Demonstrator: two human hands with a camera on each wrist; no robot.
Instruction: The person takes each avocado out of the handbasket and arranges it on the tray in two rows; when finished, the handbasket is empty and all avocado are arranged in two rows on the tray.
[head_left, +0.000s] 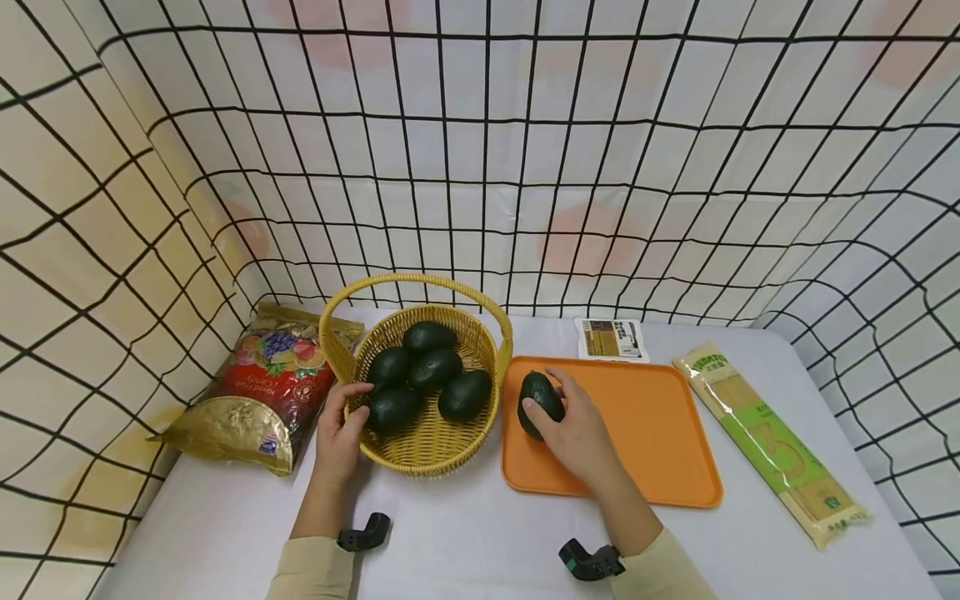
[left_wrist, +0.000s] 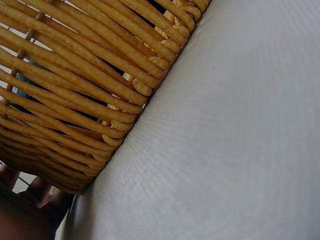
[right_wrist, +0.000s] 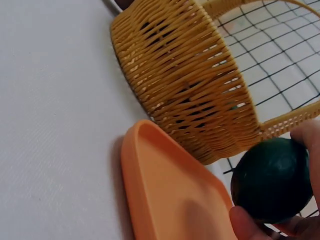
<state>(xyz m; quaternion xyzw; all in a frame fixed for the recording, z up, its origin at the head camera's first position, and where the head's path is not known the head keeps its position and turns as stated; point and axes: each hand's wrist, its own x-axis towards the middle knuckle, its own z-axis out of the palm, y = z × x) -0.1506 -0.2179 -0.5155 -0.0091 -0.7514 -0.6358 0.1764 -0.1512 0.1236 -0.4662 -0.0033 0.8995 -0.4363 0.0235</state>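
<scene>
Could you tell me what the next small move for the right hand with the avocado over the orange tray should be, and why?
Probably lower it and let go. The right hand grips the avocado over the left end of the orange tray, whose surface shows bare. The left hand holds the rim of the basket, where five more avocados lie, so another could follow.

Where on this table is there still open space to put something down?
Most of the orange tray is bare, right of the avocado the right hand grips. White table lies open in front. It is crowded around the basket, held by the left hand, beside the candy bag.
</scene>
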